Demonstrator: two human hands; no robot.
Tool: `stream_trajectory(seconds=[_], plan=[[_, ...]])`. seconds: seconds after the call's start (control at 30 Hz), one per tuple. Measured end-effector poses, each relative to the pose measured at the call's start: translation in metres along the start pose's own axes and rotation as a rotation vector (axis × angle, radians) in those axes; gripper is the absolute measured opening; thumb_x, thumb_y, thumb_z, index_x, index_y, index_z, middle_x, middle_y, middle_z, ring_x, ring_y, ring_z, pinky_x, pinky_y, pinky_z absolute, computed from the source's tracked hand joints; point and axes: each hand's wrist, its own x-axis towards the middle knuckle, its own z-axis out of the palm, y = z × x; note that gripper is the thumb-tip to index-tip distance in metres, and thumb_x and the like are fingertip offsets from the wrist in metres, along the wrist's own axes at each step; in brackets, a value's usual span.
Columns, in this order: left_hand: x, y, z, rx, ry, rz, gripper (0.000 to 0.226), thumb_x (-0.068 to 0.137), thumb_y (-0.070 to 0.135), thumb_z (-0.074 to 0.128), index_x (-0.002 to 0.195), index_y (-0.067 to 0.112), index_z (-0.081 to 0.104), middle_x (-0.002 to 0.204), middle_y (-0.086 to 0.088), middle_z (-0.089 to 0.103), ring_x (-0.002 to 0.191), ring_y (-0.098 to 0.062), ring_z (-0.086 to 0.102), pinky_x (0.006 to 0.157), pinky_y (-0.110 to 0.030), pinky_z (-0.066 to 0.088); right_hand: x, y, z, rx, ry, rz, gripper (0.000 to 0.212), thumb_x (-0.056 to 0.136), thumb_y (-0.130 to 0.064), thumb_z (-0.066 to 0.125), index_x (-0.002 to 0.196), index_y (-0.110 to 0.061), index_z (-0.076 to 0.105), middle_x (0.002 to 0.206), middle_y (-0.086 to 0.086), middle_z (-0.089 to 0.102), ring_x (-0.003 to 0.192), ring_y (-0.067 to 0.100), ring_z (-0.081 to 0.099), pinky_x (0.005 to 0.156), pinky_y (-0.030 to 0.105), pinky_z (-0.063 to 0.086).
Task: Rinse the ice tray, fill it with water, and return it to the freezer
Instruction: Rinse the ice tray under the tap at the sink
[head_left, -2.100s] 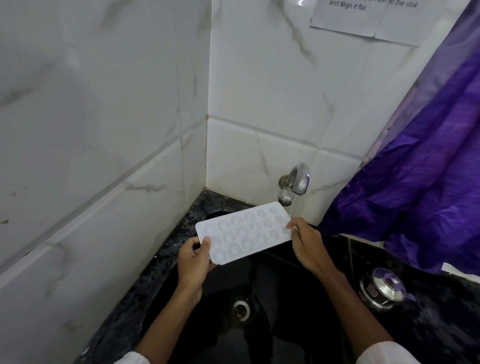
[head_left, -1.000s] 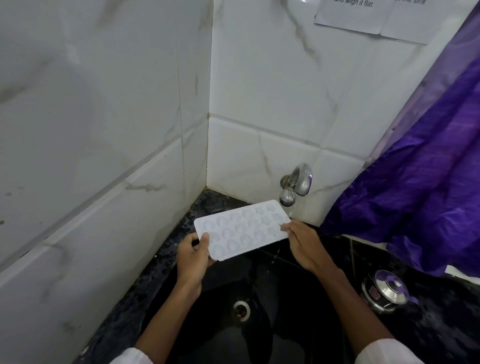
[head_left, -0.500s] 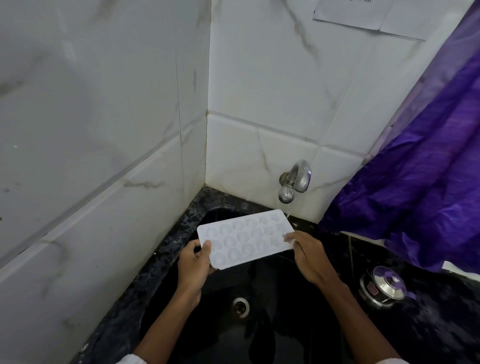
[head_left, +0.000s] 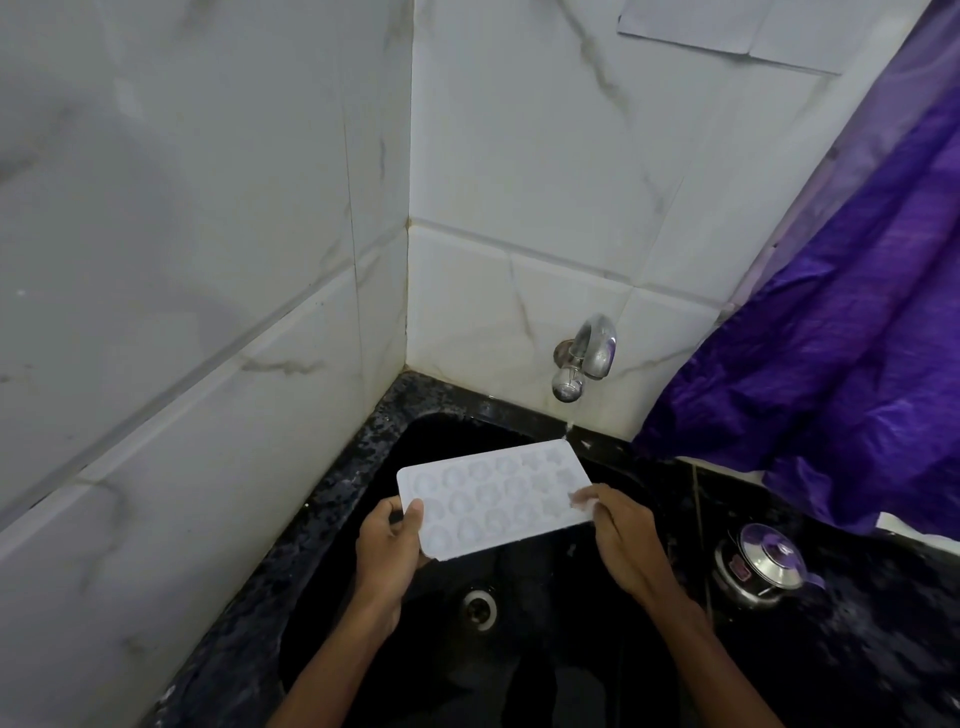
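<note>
A white ice tray (head_left: 493, 496) with several rounded pockets is held face up and roughly level over the black sink (head_left: 415, 447). My left hand (head_left: 387, 545) grips its near left corner, thumb on top. My right hand (head_left: 621, 540) pinches its right edge. A chrome tap (head_left: 584, 361) juts from the tiled back wall, and a thin stream of water falls from it onto the tray's far right corner. The right-hand pockets look wet.
The sink's drain (head_left: 480, 608) lies below the tray. A speckled black counter (head_left: 291, 545) rims the sink against white marble-look tiles. A purple curtain (head_left: 841, 338) hangs at right, above a steel pot with a lid (head_left: 761, 566). A paper sheet (head_left: 727, 28) is stuck on the wall.
The tray has come down and slightly away from the tap, so its far right corner now sits under the thin stream. Both hands keep the same grip.
</note>
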Motion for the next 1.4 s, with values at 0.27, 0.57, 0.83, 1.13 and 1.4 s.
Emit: stream_trajectory(seconds=[0.27, 0.57, 0.83, 1.13, 1.4], plan=[[0.0, 0.002, -0.006, 0.007, 0.001, 0.039, 0.014, 0.103, 0.02, 0.053, 0.1, 0.012, 0.064, 0.094, -0.009, 0.076, 0.088, -0.025, 0.075, 0.075, -0.045, 0.063, 0.002, -0.003, 0.006, 0.212, 0.041, 0.166, 0.027, 0.098, -0.028, 0.055, 0.125, -0.024, 0.06, 0.106, -0.016, 0.063, 0.098, 0.003, 0.063, 0.09, 0.033, 0.056], [0.001, -0.01, -0.019, 0.112, -0.005, 0.131, 0.013, 0.101, 0.026, 0.055, 0.093, 0.022, 0.065, 0.087, -0.006, 0.076, 0.083, -0.029, 0.073, 0.079, -0.058, 0.058, -0.005, 0.001, 0.01, 0.194, 0.036, 0.181, 0.021, 0.096, -0.023, 0.06, 0.116, -0.022, 0.067, 0.099, -0.013, 0.069, 0.089, -0.002, 0.065, 0.074, 0.011, 0.05], [0.002, -0.016, -0.026, 0.247, 0.028, 0.285, 0.008, 0.098, 0.019, 0.061, 0.095, 0.021, 0.068, 0.093, 0.007, 0.075, 0.089, -0.008, 0.072, 0.078, -0.035, 0.06, -0.017, 0.006, 0.012, 0.197, 0.063, 0.245, 0.011, 0.088, -0.016, 0.071, 0.097, -0.02, 0.065, 0.089, -0.009, 0.069, 0.082, 0.001, 0.065, 0.064, 0.006, 0.047], [0.0, -0.008, -0.019, 0.225, 0.055, 0.453, 0.016, 0.097, 0.015, 0.063, 0.098, 0.031, 0.066, 0.097, 0.012, 0.074, 0.092, 0.001, 0.07, 0.082, -0.022, 0.056, -0.016, 0.004, 0.003, 0.192, 0.094, 0.19, 0.015, 0.082, -0.014, 0.077, 0.088, -0.019, 0.065, 0.085, -0.009, 0.072, 0.08, -0.004, 0.067, 0.071, 0.009, 0.05], [0.002, -0.009, -0.019, 0.26, 0.068, 0.56, 0.011, 0.096, 0.011, 0.063, 0.097, 0.022, 0.067, 0.097, 0.011, 0.075, 0.096, -0.002, 0.071, 0.087, -0.023, 0.056, -0.017, 0.0, -0.002, 0.185, 0.234, 0.114, 0.018, 0.08, -0.007, 0.078, 0.079, -0.012, 0.06, 0.08, -0.009, 0.07, 0.078, -0.008, 0.065, 0.069, 0.005, 0.047]])
